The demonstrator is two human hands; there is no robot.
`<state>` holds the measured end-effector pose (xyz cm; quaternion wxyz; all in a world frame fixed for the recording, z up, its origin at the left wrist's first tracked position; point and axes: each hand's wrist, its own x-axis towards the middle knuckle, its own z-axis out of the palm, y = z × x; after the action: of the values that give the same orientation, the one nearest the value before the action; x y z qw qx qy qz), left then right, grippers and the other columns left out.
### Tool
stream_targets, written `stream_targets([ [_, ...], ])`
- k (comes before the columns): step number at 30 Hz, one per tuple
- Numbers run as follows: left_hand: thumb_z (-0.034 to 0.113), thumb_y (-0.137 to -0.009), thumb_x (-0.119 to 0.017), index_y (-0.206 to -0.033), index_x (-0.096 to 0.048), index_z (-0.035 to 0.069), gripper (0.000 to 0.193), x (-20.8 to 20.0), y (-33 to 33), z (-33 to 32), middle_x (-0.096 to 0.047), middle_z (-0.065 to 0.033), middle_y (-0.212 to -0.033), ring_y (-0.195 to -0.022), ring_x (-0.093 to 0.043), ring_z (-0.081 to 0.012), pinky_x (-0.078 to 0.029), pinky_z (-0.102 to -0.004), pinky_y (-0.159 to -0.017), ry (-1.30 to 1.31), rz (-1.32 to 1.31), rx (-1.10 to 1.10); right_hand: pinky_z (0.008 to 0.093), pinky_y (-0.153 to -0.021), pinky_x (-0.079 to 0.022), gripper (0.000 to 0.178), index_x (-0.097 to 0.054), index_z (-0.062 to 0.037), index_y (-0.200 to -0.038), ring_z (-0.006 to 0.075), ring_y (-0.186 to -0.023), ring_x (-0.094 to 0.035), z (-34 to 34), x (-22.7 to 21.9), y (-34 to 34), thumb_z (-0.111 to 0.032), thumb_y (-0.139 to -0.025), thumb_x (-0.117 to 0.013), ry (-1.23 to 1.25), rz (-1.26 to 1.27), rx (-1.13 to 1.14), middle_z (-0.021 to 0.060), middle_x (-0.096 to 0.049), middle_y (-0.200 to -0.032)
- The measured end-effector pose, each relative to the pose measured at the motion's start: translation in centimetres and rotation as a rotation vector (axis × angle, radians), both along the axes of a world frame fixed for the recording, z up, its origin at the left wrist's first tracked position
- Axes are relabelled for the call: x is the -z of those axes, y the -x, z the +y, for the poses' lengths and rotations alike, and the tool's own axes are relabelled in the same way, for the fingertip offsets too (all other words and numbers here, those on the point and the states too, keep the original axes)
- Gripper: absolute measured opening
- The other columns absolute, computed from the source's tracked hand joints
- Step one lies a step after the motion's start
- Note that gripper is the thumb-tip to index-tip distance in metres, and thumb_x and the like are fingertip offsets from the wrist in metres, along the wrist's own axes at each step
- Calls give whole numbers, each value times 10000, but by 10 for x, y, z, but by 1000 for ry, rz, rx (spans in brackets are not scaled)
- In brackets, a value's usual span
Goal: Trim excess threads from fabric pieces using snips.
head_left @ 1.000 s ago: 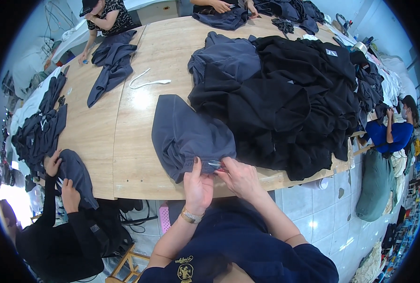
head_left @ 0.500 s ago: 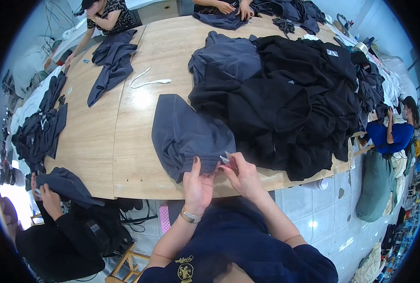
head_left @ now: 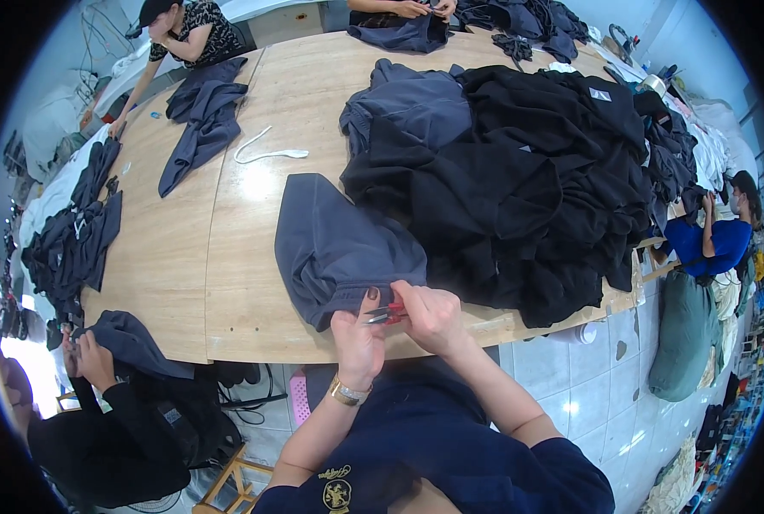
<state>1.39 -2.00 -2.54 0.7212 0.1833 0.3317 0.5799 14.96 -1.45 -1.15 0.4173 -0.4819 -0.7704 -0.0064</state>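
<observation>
A slate-grey garment (head_left: 339,231) lies at the table's near edge, its gathered elastic band turned toward me. My left hand (head_left: 360,347) is closed on the near edge of this band, thumb up, the other fingers partly hidden. My right hand (head_left: 433,319) grips a small pair of thread snips (head_left: 390,313) with red handles. Their metal blades point left, close to my left thumb and just in front of the band. Whether the blades touch a thread is too small to tell.
A big heap of black garments (head_left: 519,197) covers the table's right side, a grey garment (head_left: 420,98) on its far left. A white strip (head_left: 270,155) lies on the wooden table (head_left: 245,248). Co-workers handle garments at the left, far side and right.
My right hand has come left and turned, bringing the snips across in front of the band to my left thumb. The garment has hardly moved.
</observation>
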Motion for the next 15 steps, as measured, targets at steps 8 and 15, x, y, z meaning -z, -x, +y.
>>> stream_targets([
  [8,161,-906,-525,-1047,-535,19,201,-24,-3,8,-598,-81,-1032,-920,-589,-190,-508,-370,-808,28,-78,17,162,-511,-364,123,-556,-10,-932,14,-578,-442,-5,8,-2,-29,-816,-594,412,827,144,-56,-512,-670],
  [15,198,-911,-519,-1033,-560,25,216,-23,-1,10,-616,-88,-1019,-936,-597,-184,-511,-381,-832,7,-92,-6,298,-495,-435,160,-534,-4,-874,223,-541,-572,-12,10,-10,-111,-792,-619,404,257,66,117,-563,-659],
])
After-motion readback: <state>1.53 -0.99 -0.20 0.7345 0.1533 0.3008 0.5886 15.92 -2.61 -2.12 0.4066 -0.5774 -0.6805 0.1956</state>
